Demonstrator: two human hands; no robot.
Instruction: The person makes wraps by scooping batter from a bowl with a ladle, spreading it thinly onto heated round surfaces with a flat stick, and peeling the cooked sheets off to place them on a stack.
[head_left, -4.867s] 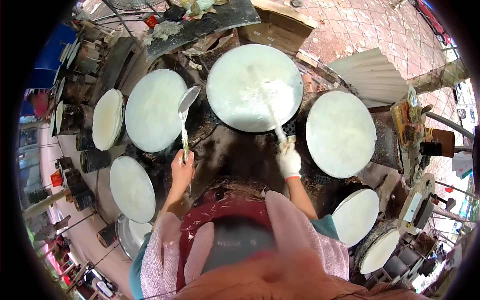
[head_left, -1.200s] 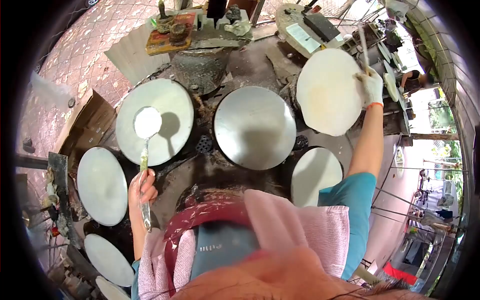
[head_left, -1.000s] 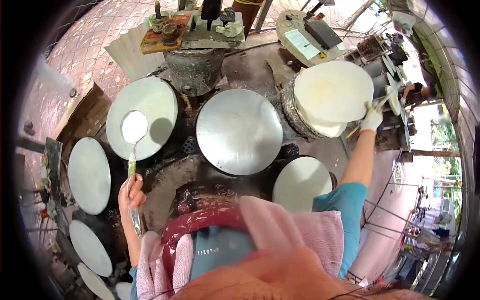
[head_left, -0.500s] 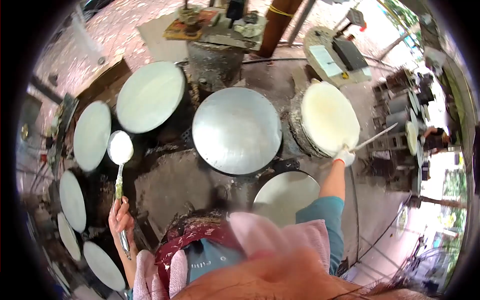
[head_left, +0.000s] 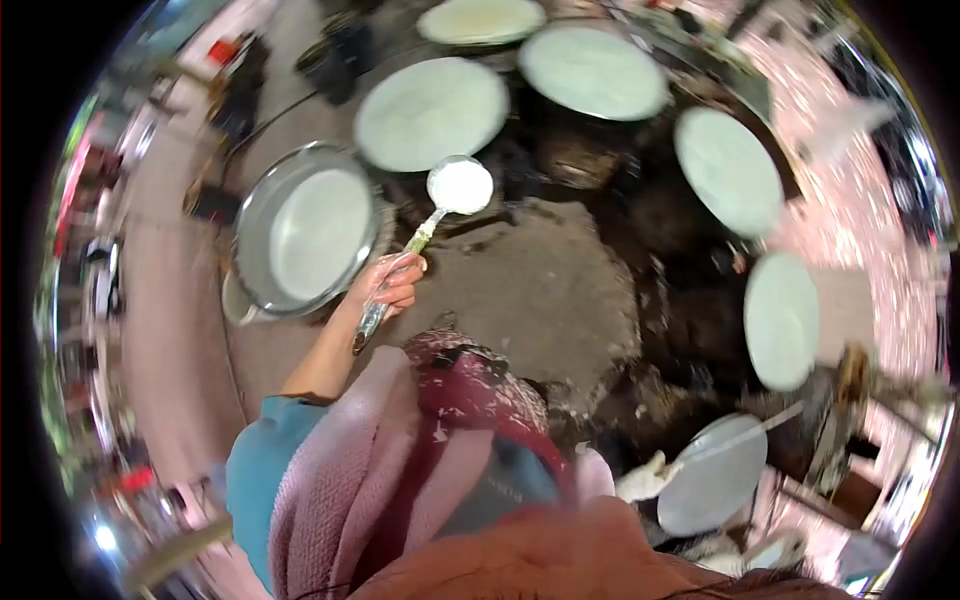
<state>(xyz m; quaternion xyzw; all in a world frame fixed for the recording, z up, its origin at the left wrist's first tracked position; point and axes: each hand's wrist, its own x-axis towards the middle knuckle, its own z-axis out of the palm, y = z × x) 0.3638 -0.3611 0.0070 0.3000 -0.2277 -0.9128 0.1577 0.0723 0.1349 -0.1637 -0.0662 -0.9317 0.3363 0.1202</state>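
Note:
My left hand (head_left: 392, 285) is closed round the handle of a ladle (head_left: 424, 234). White liquid (head_left: 462, 187) fills its bowl, which is held out beside the near edge of a round, white-coated pan (head_left: 432, 115). Left of this hand stands a wide metal pot (head_left: 250, 275) with more white liquid inside. At the lower right, my gloved right hand (head_left: 645, 478) is closed on a long thin stick (head_left: 745, 436). The stick crosses above a bare grey round griddle (head_left: 710, 480); whether it touches the surface cannot be told.
Several white-topped round pans curve around me, among them one at the top (head_left: 592, 72), one at the upper right (head_left: 730, 172) and one at the right (head_left: 781, 320). Dark stove structures lie between them. Concrete floor (head_left: 530, 290) lies in front of me.
My view has swung left, bringing the pot of white liquid into sight. My left hand still carries the filled ladle. My right hand and stick now appear at the lower right, over the grey griddle.

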